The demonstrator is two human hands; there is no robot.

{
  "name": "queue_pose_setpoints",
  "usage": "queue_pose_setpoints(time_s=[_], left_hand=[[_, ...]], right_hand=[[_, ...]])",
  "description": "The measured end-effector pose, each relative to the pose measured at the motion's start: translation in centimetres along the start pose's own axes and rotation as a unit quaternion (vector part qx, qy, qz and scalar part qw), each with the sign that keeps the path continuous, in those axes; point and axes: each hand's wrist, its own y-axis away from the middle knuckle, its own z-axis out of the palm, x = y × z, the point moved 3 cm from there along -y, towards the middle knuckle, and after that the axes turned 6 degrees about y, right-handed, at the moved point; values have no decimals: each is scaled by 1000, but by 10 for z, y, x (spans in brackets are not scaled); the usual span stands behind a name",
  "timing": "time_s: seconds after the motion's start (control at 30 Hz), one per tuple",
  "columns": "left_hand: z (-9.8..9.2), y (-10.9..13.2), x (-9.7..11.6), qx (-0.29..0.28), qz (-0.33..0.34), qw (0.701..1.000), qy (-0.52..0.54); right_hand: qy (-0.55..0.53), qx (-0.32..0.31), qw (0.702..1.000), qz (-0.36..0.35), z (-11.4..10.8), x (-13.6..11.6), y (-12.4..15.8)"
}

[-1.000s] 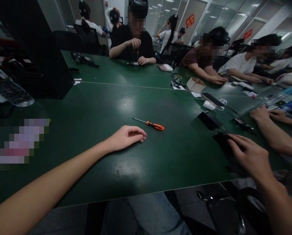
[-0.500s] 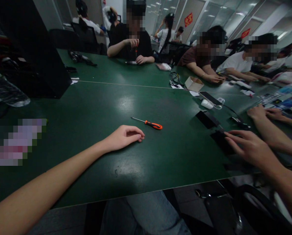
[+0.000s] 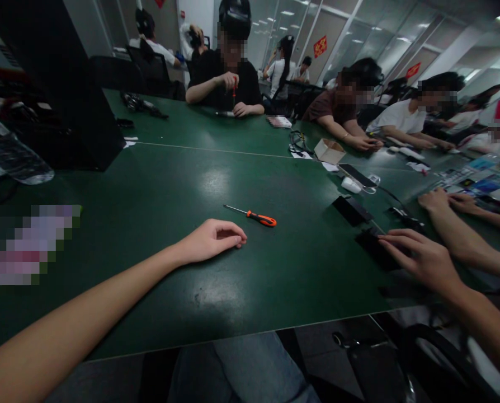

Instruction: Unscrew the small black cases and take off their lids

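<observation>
My left hand [image 3: 216,240] rests on the green table [image 3: 149,212], its fingers loosely curved, with nothing visible inside. Just beyond its fingertips lies a screwdriver [image 3: 262,218] with an orange and black handle, its thin shaft toward the left. On the right, my right hand [image 3: 424,257] reaches in from the edge with thumb and fingers drawn together. Its fingertips are at a dark flat piece beside a black block [image 3: 351,211]; a thin pale line runs between block and fingertips. What the fingers grip is too dark to make out.
A neighbour's forearms [image 3: 463,229] lie close beyond my right hand. A phone [image 3: 358,175], a white charger [image 3: 351,185], cables and a small open box [image 3: 329,151] stand at the back right. A tall black panel [image 3: 65,84] rises at the left. Co-workers sit opposite.
The view has tilted slightly, so the scene sits a little lower. My left hand and the screwdriver stay in place. My right hand stays at the dark piece, with little visible movement.
</observation>
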Motion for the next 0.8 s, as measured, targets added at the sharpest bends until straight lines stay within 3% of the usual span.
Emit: queue_pose_setpoints(time_s=[0.23, 0.4, 0.57, 0.8], left_hand=[[0, 0, 0, 0, 1, 1000, -4], [0, 0, 0, -1, -3, 1000, -8], [-1, 1, 1, 1, -6, 1000, -5], [-1, 1, 2, -1, -9, 1000, -12]], right_hand=[[-29, -73, 997, -9, 0, -1, -9], [-13, -1, 1000, 26, -12, 4, -31], [-63, -60, 996, 31, 8, -2, -45], [-54, -65, 996, 29, 17, -1, -43]])
